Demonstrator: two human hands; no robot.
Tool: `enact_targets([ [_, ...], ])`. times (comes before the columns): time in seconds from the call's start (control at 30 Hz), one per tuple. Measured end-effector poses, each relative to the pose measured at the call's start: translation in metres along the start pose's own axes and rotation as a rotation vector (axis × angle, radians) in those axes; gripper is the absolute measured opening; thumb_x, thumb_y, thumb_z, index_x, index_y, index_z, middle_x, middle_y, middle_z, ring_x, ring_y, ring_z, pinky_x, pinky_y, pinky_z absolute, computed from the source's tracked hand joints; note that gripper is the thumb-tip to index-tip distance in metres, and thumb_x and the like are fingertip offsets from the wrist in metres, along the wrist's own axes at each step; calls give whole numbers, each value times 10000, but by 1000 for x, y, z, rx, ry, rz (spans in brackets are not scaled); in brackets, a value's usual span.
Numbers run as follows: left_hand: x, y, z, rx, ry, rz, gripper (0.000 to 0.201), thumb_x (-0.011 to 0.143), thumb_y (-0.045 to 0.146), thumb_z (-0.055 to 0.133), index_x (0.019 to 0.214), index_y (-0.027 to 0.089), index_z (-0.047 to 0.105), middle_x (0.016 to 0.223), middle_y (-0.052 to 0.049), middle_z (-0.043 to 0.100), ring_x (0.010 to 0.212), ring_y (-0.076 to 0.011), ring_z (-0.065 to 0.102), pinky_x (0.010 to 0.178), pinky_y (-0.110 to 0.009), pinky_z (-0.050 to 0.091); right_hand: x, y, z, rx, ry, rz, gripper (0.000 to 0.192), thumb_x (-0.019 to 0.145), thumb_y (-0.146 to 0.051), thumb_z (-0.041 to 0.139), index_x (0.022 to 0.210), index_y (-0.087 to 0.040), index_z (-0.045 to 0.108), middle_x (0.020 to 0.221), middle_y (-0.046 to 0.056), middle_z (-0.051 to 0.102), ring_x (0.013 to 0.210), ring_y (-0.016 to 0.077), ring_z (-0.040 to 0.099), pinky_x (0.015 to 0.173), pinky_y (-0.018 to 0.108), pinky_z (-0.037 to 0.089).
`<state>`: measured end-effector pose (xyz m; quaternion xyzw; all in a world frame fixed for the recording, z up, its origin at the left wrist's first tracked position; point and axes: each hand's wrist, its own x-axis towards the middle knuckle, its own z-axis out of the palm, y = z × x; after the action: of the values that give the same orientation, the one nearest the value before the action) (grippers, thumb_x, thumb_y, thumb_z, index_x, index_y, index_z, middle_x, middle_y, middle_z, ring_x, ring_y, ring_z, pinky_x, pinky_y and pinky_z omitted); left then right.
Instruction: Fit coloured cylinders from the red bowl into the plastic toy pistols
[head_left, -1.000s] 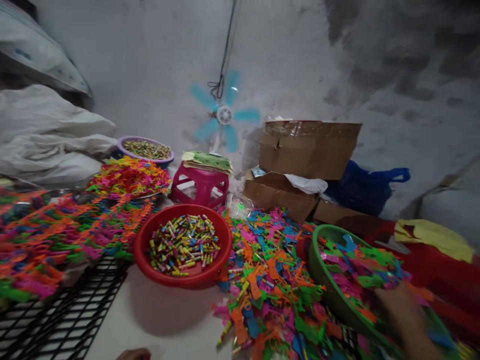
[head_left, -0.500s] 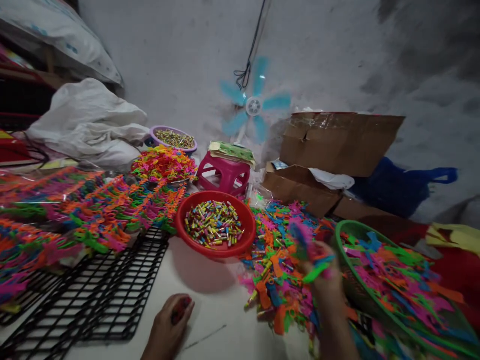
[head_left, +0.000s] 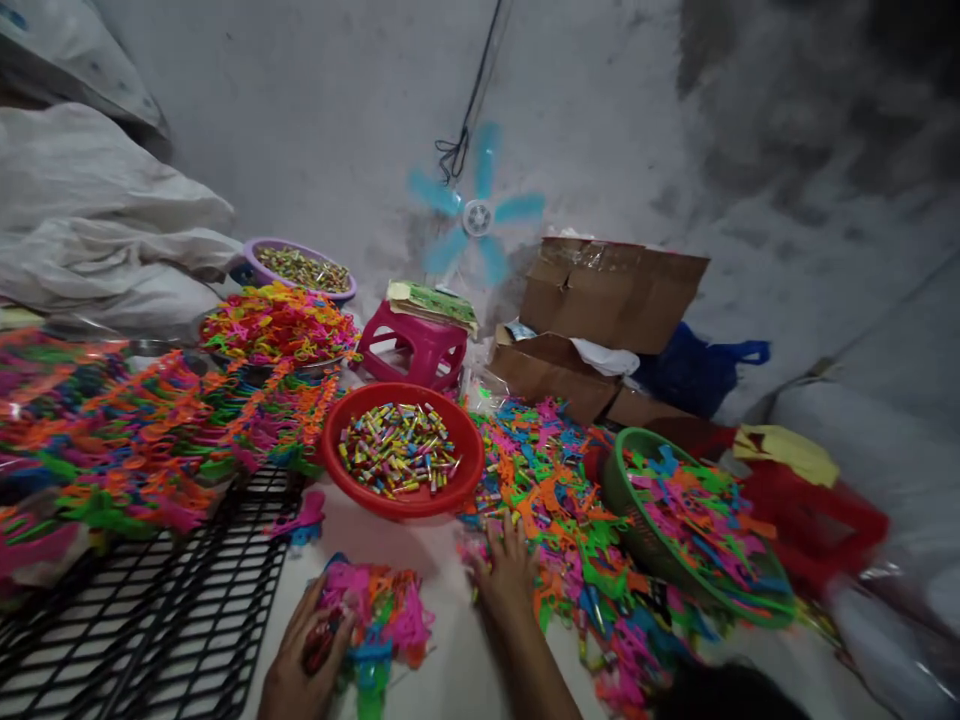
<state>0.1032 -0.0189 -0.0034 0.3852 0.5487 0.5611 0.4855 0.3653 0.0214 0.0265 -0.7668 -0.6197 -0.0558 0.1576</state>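
Observation:
My left hand [head_left: 304,650] lies at the bottom edge, closed around a bunch of bright plastic toy pieces [head_left: 379,615] in pink, orange and blue that rests on the white surface. My right hand [head_left: 504,570] reaches forward with fingers spread, its fingertips on the near edge of a loose heap of coloured plastic pieces [head_left: 559,500]. Whether it holds a piece is not visible. A red bowl [head_left: 401,500] of small coloured capsules stands just beyond both hands.
A green basket [head_left: 622,510] of coloured pieces sits at the right, red plastic items [head_left: 810,515] beyond it. A black wire rack [head_left: 150,620] lies at the left under rows of coloured pieces [head_left: 135,440]. Behind stand a pink stool [head_left: 412,350], cardboard boxes [head_left: 607,300], a purple bowl [head_left: 259,260] and a blue fan [head_left: 476,215].
My right hand has left the green basket, carried a bunch of pieces leftward and now rests on the heap. My left hand came into view and now grips the bunch.

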Motion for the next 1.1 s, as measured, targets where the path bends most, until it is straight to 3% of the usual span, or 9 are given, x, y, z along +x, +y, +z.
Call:
enact_targets([
  [0.17, 2, -13, 5, 15, 59, 74, 245, 556, 331, 706, 747, 213, 608, 1198, -33, 527, 1158, -251, 418, 1049, -304, 224, 29, 53, 15, -215, 111, 13, 463, 794, -360, 409, 1241, -243, 441, 1397, 68, 251, 1283, 294, 153, 974, 568, 101],
  [0.4, 4, -18, 8, 94, 86, 112, 283, 569, 376, 695, 784, 211, 613, 1144, -47, 565, 1136, -250, 445, 1039, -326, 253, 63, 116, 17, -280, 104, 110, 451, 810, -421, 348, 1220, -271, 464, 1415, 40, 194, 1279, 281, 151, 934, 546, 229],
  [0.53, 8, -16, 6, 173, 19, 138, 233, 583, 375, 682, 728, 201, 625, 1175, -60, 551, 1161, -265, 424, 1035, -381, 260, 78, 149, 18, -291, 67, 134, 468, 806, -446, 339, 1230, -279, 447, 1415, 41, 192, 1281, 262, 147, 955, 545, 191],
  [0.63, 11, -17, 4, 269, -11, 205, 214, 636, 381, 629, 738, 194, 622, 1178, -77, 553, 1139, -264, 451, 1005, -417, 307, 83, 153, 16, -282, 60, 126, 462, 778, -446, 388, 1197, -278, 484, 1410, 49, 208, 1278, 280, 147, 959, 585, 107],
  [0.73, 11, -20, 4, 313, 0, 272, 212, 664, 385, 599, 739, 187, 613, 1175, -88, 556, 1120, -256, 473, 984, -407, 340, 76, 134, 15, -202, 259, 172, 473, 789, -435, 365, 1167, -200, 523, 1395, 104, 239, 1278, 312, 129, 954, 604, 50],
  [0.8, 11, -21, 5, 320, -1, 273, 220, 665, 392, 599, 736, 185, 612, 1172, -86, 560, 1099, -253, 493, 970, -391, 360, 58, 106, 20, -58, 443, 225, 518, 819, -438, 304, 1173, -122, 512, 1373, 163, 266, 1275, 324, 138, 955, 596, 76],
  [0.87, 9, -19, 5, 303, -13, 228, 252, 669, 402, 597, 789, 182, 620, 1143, -84, 581, 1044, -248, 535, 935, -377, 395, 29, 68, 30, 165, 512, 184, 537, 840, -439, 276, 1185, -85, 486, 1338, 197, 317, 1261, 317, 203, 956, 574, 148],
  [0.97, 6, -8, 6, 270, -54, 152, 326, 673, 411, 597, 897, 176, 626, 1021, -77, 639, 955, -237, 580, 888, -365, 423, -27, 1, 46, 478, 371, -17, 458, 859, -390, 308, 1190, -115, 466, 1285, 171, 406, 1216, 263, 325, 961, 503, 251],
  [1.1, 3, 6, 5, 154, -37, 97, 356, 657, 414, 618, 893, 148, 636, 900, -81, 667, 883, -227, 598, 825, -338, 444, -83, -65, 52, 554, 64, -265, 363, 830, -352, 426, 1138, -189, 529, 1240, 129, 467, 1163, 264, 396, 966, 507, 263],
])
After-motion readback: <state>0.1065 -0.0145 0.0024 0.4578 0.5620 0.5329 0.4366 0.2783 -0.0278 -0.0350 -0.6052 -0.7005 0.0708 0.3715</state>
